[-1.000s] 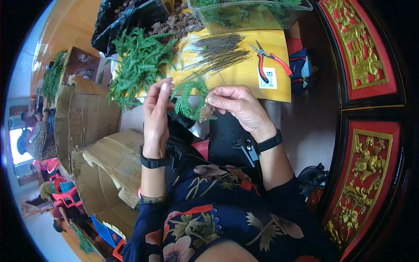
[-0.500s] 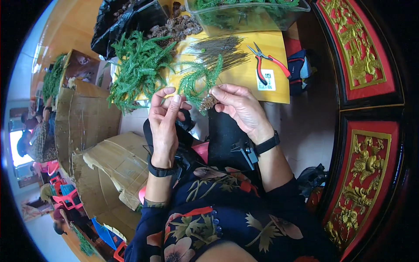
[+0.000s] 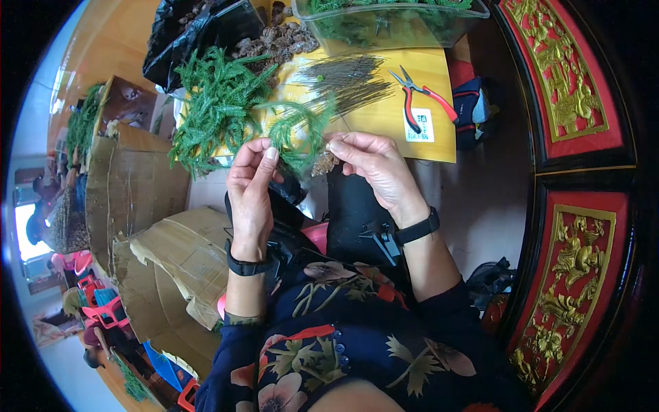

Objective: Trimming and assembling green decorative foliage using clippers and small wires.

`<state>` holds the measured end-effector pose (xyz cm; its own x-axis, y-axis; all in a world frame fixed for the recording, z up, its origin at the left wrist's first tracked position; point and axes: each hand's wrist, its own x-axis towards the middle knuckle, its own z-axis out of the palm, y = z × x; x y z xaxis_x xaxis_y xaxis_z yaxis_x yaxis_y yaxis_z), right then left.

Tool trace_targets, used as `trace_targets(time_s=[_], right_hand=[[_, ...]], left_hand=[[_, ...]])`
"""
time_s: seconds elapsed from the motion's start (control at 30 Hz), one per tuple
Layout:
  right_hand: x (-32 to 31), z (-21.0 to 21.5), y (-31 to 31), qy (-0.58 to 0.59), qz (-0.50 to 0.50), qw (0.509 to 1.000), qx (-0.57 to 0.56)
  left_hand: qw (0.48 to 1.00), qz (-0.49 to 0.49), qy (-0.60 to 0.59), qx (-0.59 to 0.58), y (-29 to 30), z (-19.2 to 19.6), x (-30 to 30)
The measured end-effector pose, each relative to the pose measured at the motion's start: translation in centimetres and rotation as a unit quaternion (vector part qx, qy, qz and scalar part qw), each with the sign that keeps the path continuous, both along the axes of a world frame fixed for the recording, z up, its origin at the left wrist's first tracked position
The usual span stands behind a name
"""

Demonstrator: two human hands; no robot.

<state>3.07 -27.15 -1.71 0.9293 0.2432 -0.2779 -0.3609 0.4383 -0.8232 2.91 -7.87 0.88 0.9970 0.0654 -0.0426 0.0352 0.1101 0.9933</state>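
Over the last half second the left hand (image 3: 251, 182) has drawn slightly away to the left, its thumb and forefinger now nearly together, though I cannot tell whether they grip anything. The right hand (image 3: 377, 168) pinches the pine cone (image 3: 324, 163) in front of the counter (image 3: 436, 69), and the green sprig (image 3: 295, 130) beside it has blurred, which suggests the piece is being adjusted between the hands, with the pliers (image 3: 410, 84) lying unused.
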Motion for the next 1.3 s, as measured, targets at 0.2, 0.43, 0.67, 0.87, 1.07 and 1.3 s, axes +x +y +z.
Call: trace_targets(time_s=[0.2, 0.43, 0.67, 0.87, 1.07, 1.3], right_hand=[[0.2, 0.0, -0.1, -0.016, -0.018, 1.000, -0.010], [0.2, -0.2, -0.4, -0.041, -0.033, 0.998, 0.014], [0.1, -0.1, 0.1, -0.064, -0.030, 0.997, 0.002], [0.1, -0.2, 0.1, -0.072, -0.031, 0.997, 0.000], [0.2, -0.1, -0.4, -0.036, -0.006, 0.999, 0.026], [0.2, -0.2, -0.6, -0.025, -0.002, 0.999, 0.032]], left_hand=[[1.000, -0.014, -0.014, -0.012, 0.6, -0.6, 0.4], [1.000, -0.008, -0.017, -0.005, 0.6, -0.7, 0.5], [0.997, -0.046, 0.042, -0.052, 0.2, -0.4, 0.2], [0.987, -0.094, 0.084, -0.102, -0.5, 0.1, 0.0], [0.970, -0.133, 0.105, -0.174, 0.4, 0.0, 0.2], [0.965, -0.104, 0.132, -0.200, -0.3, 0.9, 0.1]])
